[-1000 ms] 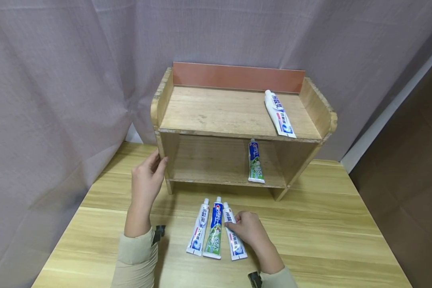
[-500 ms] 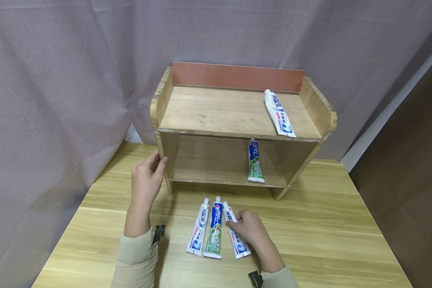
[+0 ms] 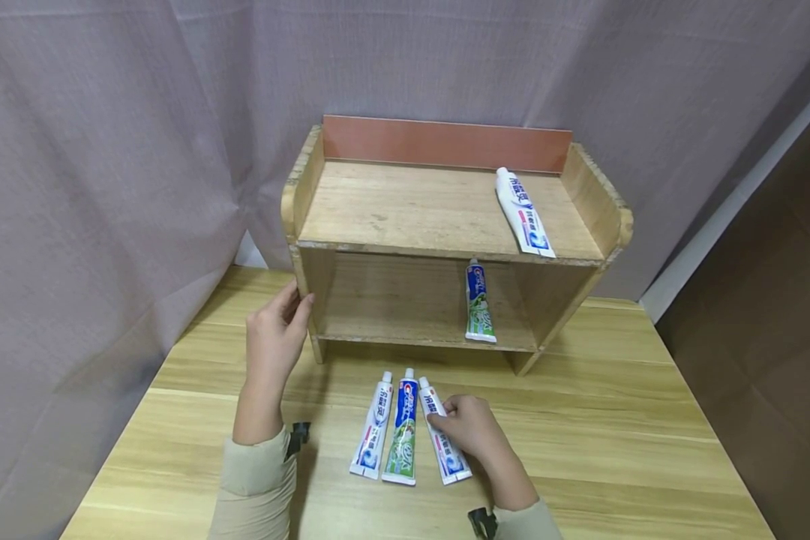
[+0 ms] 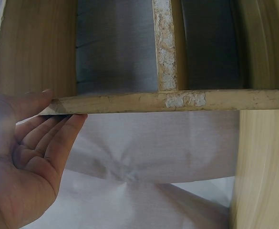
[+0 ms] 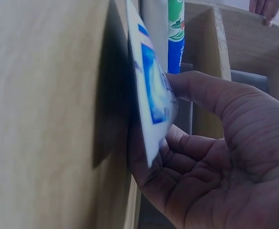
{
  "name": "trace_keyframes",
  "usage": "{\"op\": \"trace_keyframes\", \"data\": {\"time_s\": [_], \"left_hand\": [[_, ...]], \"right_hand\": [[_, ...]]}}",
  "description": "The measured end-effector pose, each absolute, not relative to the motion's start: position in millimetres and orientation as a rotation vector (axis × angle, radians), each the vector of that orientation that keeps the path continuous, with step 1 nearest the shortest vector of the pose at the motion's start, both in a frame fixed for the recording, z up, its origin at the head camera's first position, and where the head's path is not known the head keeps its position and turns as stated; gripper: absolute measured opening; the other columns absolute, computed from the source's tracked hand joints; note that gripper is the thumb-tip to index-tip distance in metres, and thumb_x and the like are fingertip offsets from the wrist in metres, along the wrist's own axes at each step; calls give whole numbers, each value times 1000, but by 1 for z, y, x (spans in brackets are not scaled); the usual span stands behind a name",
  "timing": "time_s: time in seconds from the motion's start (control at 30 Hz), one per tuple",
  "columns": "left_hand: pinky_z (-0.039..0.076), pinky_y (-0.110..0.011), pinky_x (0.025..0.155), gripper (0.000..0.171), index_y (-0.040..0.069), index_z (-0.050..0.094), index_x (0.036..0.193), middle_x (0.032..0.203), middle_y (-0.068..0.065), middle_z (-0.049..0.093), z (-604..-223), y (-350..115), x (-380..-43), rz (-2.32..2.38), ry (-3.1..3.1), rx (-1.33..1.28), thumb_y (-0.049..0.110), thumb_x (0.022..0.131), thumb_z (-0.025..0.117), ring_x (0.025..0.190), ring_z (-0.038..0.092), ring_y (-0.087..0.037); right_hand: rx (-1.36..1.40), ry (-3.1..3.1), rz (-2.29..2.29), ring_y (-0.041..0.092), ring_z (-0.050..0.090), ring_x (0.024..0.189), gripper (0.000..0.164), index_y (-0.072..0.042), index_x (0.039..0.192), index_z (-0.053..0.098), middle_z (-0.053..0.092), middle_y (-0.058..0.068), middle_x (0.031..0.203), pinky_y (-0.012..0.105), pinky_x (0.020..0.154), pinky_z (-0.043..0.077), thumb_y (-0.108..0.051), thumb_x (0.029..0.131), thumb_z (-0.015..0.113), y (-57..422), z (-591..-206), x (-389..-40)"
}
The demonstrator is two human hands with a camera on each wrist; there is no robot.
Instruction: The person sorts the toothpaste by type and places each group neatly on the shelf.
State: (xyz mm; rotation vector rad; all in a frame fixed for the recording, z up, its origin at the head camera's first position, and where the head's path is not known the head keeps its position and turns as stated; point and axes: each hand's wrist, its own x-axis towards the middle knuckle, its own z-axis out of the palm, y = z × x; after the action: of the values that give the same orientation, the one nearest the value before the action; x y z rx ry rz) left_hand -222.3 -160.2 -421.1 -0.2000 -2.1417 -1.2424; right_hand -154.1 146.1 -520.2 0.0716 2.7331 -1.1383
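Observation:
With thumb and fingers on opposite faces, my left hand (image 3: pixel 278 330) grips the left side panel (image 4: pixel 129 102) of a small wooden shelf (image 3: pixel 405 214). My right hand (image 3: pixel 471 431) pinches a white toothpaste tube (image 3: pixel 451 457) with blue lettering, the rightmost of three in front of the shelf. In the right wrist view the tube's flat end (image 5: pixel 151 109) stands slightly off the tabletop, fingers reaching beneath it. Left of it lie a blue-and-green toothpaste tube (image 3: pixel 401 435) and another white toothpaste tube (image 3: pixel 373 435), caps towards the shelf.
One white toothpaste tube (image 3: pixel 525 217) rests on the top board at the right. Below, a blue-and-green tube (image 3: pixel 478 304) lies on the lower board (image 3: pixel 398 307). A grey curtain (image 3: pixel 418 60) hangs behind, and a dark brown surface (image 3: pixel 763 300) borders the table's right.
The flat end of the rightmost white tube has swung a little to the right, away from the middle tube, with my right hand following slightly. My left hand stays put.

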Motion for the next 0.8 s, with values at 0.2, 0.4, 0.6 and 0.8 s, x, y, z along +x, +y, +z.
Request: {"op": "trace_keyframes", "data": {"time_s": [0.2, 0.4, 0.6, 0.8], "left_hand": [[62, -26, 82, 32, 2, 68, 126, 113, -19, 71, -421, -160, -222, -1245, -2138, -202, 12, 96, 71, 99, 73, -28], [62, -26, 82, 33, 1, 68, 127, 114, -19, 71, -421, -160, -222, -1259, -2134, -209, 11, 96, 70, 99, 73, -28], [62, -26, 82, 33, 1, 68, 127, 113, -20, 71, -422, -161, -222, -1254, -2131, -210, 11, 96, 71, 99, 73, -29], [61, -24, 82, 33, 2, 68, 127, 113, -19, 71, -422, -161, -223, -1255, -2130, -198, 12, 96, 71, 98, 73, -28]], "right_hand": [[49, 2743, -1144, 13, 56, 51, 23, -7, 82, 68, 59, 0, 63, 24, 44, 50, -26, 86, 79, 148, -523, -155], [43, 2735, -1168, 13, 56, 51, 21, -6, 85, 69, 59, 0, 64, 24, 44, 50, -26, 86, 78, 149, -523, -156], [37, 2713, -1196, 13, 56, 51, 21, -6, 87, 69, 59, 0, 64, 23, 43, 49, -25, 87, 78, 148, -522, -155], [28, 2736, -1201, 13, 54, 53, 20, -8, 88, 69, 57, 0, 66, 22, 44, 46, -25, 87, 78, 149, -522, -156]]}}
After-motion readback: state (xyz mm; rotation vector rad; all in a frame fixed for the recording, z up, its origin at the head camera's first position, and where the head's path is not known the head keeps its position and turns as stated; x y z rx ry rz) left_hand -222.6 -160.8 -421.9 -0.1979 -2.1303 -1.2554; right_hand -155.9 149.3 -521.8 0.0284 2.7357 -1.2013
